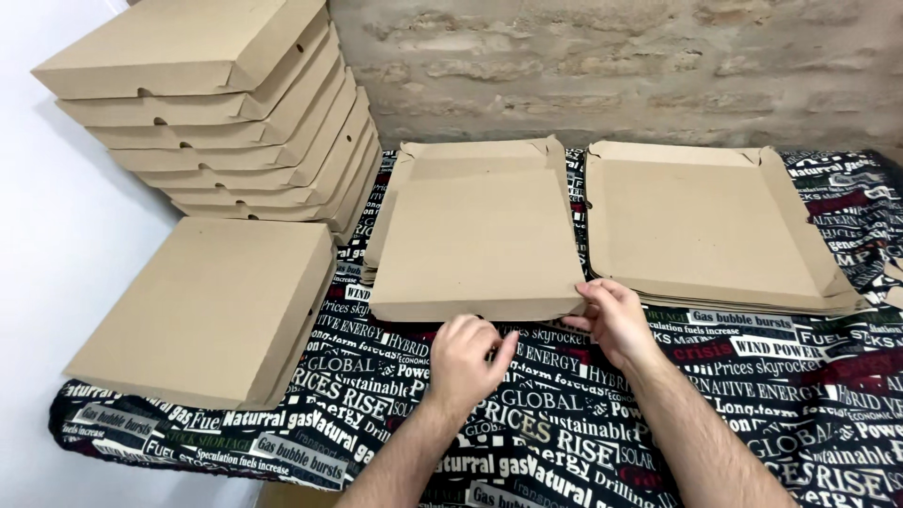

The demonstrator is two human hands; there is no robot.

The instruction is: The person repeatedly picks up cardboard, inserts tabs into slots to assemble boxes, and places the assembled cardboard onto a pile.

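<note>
Head view: your right hand [616, 320] pinches the front corner of a light, stiff, half-folded box [475, 235] mid-desk [564, 442], left hand [466, 362] loosely curled, empty, just below; grip by edges.

Seven folded cardboard boxes [226, 113] are sitting stacked in the upper left of the frame. One more closed box [202, 306] is lying alone at the lower left. One half-folded box [475, 230] is resting at the centre. One pile of flat blanks [705, 226] is lying at the upper right; its sheets are too thin to count. Two hands, left [467, 362] and right [616, 320], are showing at the bottom centre.
</note>
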